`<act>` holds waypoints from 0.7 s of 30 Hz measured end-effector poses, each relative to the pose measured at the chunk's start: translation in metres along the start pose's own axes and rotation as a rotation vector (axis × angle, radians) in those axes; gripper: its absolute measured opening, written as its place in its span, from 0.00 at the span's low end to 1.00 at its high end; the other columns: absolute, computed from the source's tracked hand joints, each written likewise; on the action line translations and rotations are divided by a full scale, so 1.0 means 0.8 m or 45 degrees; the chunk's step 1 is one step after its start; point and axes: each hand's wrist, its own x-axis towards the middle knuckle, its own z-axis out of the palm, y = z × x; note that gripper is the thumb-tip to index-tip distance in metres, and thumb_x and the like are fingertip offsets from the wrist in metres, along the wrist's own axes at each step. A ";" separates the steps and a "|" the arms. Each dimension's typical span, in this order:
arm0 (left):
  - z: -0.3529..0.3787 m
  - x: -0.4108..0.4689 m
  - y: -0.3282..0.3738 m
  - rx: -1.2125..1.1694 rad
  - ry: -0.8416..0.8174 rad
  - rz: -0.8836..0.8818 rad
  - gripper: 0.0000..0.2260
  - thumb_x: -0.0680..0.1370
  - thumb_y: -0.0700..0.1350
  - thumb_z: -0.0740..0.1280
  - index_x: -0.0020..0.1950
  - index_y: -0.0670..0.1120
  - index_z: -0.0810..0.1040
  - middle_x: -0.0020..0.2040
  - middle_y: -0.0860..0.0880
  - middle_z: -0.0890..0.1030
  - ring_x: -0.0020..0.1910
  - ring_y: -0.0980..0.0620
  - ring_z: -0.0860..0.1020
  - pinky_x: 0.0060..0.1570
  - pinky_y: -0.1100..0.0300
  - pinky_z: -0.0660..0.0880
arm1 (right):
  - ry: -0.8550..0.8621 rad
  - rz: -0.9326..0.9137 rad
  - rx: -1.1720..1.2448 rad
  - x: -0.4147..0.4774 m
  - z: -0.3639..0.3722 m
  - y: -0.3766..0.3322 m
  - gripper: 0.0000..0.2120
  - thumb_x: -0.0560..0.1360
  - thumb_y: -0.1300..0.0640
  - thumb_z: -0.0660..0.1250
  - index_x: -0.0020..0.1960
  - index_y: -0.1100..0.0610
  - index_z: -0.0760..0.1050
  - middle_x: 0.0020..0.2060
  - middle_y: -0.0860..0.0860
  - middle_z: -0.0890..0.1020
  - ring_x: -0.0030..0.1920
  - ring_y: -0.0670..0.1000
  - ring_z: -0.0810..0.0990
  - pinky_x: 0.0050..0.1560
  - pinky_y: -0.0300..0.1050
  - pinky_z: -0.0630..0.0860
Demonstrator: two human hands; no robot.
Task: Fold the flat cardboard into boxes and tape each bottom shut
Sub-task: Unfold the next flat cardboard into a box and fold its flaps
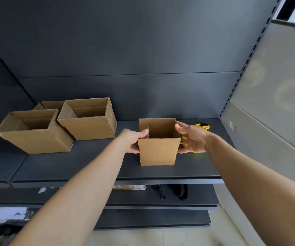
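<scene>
Both hands clasp the small box (158, 151) between them. On the near side, the left hand (134, 141) has its thumb hooked over the top rim at the left corner and its fingers laid against the left wall, so that grip pinches the cardboard. Opposite, the right hand (192, 137) cups the right wall, thumb up at the far top corner and fingers curled against the lower side, so its grip is closed on the box too.

This box stands upright on the dark shelf (89, 166), open end up, with one inner flap standing on edge along its left side. Just behind and under the right hand lies a yellow tape dispenser (200, 126), partly hidden by the hand.

Further left on the same shelf, well apart from the small box, sit two bigger open boxes, the front box (34, 139) and the rear box (89, 125), touching at a corner. More cardboard (52, 104) shows behind them. On the lower shelf (125, 197) lie a black strap (179, 191) and a labelled package (130, 187).
</scene>
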 end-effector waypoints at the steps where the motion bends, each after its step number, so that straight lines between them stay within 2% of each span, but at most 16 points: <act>1: 0.003 0.000 0.000 0.010 0.023 0.011 0.25 0.70 0.50 0.75 0.61 0.40 0.72 0.54 0.43 0.78 0.54 0.41 0.80 0.47 0.49 0.80 | -0.001 -0.001 0.000 0.000 0.000 0.000 0.23 0.79 0.49 0.62 0.72 0.40 0.62 0.71 0.52 0.67 0.68 0.59 0.68 0.65 0.68 0.67; 3: 0.005 0.003 0.000 0.032 0.050 0.024 0.25 0.70 0.48 0.75 0.62 0.40 0.71 0.54 0.44 0.76 0.56 0.40 0.78 0.48 0.48 0.79 | -0.016 0.001 0.009 0.000 -0.001 0.002 0.22 0.79 0.48 0.61 0.72 0.40 0.63 0.70 0.51 0.68 0.68 0.58 0.69 0.65 0.67 0.66; 7: 0.005 0.009 -0.002 0.033 0.061 0.022 0.26 0.69 0.46 0.76 0.62 0.40 0.71 0.59 0.42 0.77 0.58 0.41 0.77 0.49 0.47 0.79 | -0.107 0.001 0.087 -0.002 -0.006 0.007 0.19 0.79 0.42 0.58 0.68 0.46 0.70 0.68 0.49 0.73 0.68 0.56 0.70 0.66 0.67 0.65; 11: 0.005 0.011 -0.001 0.043 0.056 0.026 0.27 0.68 0.46 0.77 0.62 0.39 0.71 0.59 0.41 0.77 0.58 0.41 0.77 0.47 0.47 0.80 | -0.130 -0.013 0.129 -0.002 -0.010 0.006 0.16 0.81 0.52 0.59 0.67 0.40 0.69 0.68 0.51 0.72 0.67 0.58 0.70 0.66 0.68 0.65; 14: 0.004 0.011 0.001 0.058 0.053 0.027 0.26 0.68 0.45 0.77 0.61 0.39 0.71 0.58 0.41 0.78 0.56 0.42 0.78 0.38 0.51 0.80 | -0.091 0.004 0.087 0.002 -0.009 0.003 0.13 0.79 0.52 0.62 0.62 0.39 0.73 0.67 0.52 0.71 0.66 0.58 0.71 0.63 0.67 0.69; 16: 0.004 0.010 0.001 0.066 0.040 0.036 0.25 0.68 0.45 0.77 0.60 0.38 0.72 0.56 0.41 0.78 0.53 0.43 0.79 0.32 0.53 0.78 | -0.053 0.020 0.076 0.004 -0.009 0.002 0.15 0.78 0.52 0.64 0.63 0.41 0.73 0.67 0.52 0.72 0.65 0.58 0.72 0.62 0.67 0.70; 21: 0.006 0.009 0.002 0.119 0.041 0.078 0.23 0.68 0.43 0.77 0.58 0.37 0.73 0.51 0.42 0.77 0.49 0.46 0.77 0.34 0.54 0.78 | -0.014 0.059 0.058 0.003 -0.006 -0.004 0.15 0.77 0.53 0.67 0.63 0.43 0.73 0.67 0.52 0.72 0.64 0.58 0.73 0.62 0.67 0.70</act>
